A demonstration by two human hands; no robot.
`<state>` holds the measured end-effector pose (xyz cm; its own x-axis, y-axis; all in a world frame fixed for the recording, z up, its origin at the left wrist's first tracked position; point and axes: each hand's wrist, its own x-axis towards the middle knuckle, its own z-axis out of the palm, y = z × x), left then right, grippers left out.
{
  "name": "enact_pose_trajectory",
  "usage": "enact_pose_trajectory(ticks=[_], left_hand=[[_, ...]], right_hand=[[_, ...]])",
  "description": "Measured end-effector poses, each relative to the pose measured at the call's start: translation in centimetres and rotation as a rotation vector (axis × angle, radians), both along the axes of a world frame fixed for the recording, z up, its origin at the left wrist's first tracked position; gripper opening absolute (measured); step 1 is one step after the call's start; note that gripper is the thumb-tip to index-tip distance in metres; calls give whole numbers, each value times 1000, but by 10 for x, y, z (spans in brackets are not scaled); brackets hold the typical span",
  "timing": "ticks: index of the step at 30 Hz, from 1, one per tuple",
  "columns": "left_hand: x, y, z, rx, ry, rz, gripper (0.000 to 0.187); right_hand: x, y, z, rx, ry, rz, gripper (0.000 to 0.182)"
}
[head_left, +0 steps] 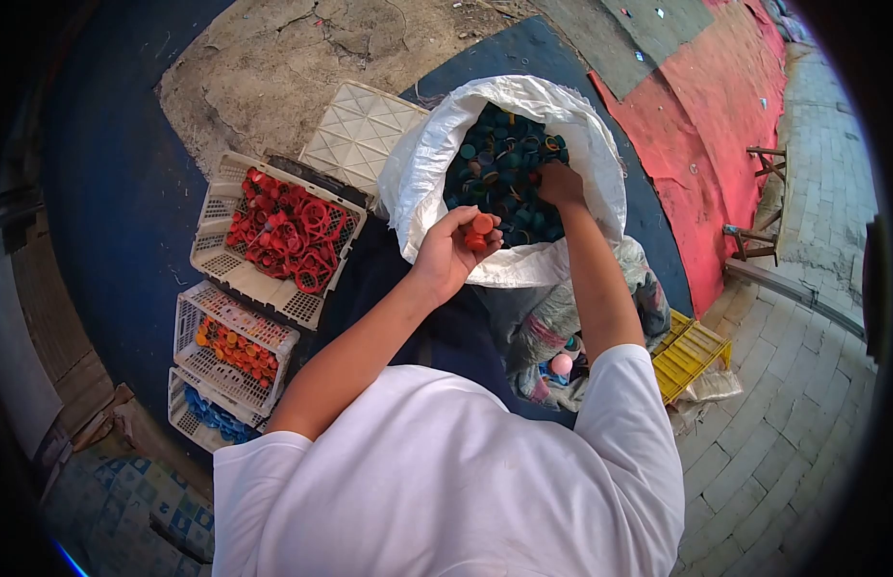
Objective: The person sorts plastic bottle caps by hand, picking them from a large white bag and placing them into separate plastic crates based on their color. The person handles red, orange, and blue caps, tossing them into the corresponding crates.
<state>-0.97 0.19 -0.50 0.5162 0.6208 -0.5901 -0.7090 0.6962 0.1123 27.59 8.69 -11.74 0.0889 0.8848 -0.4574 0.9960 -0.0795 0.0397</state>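
A white woven sack [600, 154] stands open in front of me, with many dark green and blue-green caps [504, 159] inside. My left hand [451, 252], palm up at the sack's near left rim, is closed around several orange-red caps [479, 231]. Inside the sack, at the right side of the caps, is my right hand [560, 185]. Its fingers point down and left among the caps, beside a small reddish piece; the fingertips are partly hidden, and I cannot make out what they hold.
On the left are white crates with red rings and caps [285, 229], orange caps [237, 352] and blue pieces [216, 417]. An upturned pale crate [360, 135] lies behind them. At right are a filled bag [538, 332], a yellow crate [690, 356] and wooden stool legs [754, 240].
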Motion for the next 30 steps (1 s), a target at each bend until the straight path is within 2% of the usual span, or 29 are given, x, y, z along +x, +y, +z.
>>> enact_pose_trajectory(ticks=[1,5,10,12,16,19,20,24,27,30], left_hand=[[1,-2,0,-6,-2,-3,19],[0,-3,1,-11,16,-20,20],[0,-6,5,-16,30,-34,22],[2,-4,6,-25,31,-30,22],[2,-1,12,-6,53,-13,23],[5,2,12,-6,70,-17,24],[6,3,11,-4,75,-14,24],[10,8,8,26,98,1,25],[10,16,7,46,100,14,25],[13,23,6,58,82,31,26]], right_hand=[[2,-1,-2,-47,-31,20,34],[-1,-5,2,26,1,59,26],[1,-22,14,194,151,-79,22],[6,-30,26,177,235,-137,23],[-4,-60,45,194,366,-335,34],[-23,-85,61,349,827,-468,33],[-32,-91,80,254,933,-571,35],[-56,-112,97,209,1456,-876,26],[-70,-119,112,212,1695,-943,26],[-77,-123,117,188,1820,-910,27]])
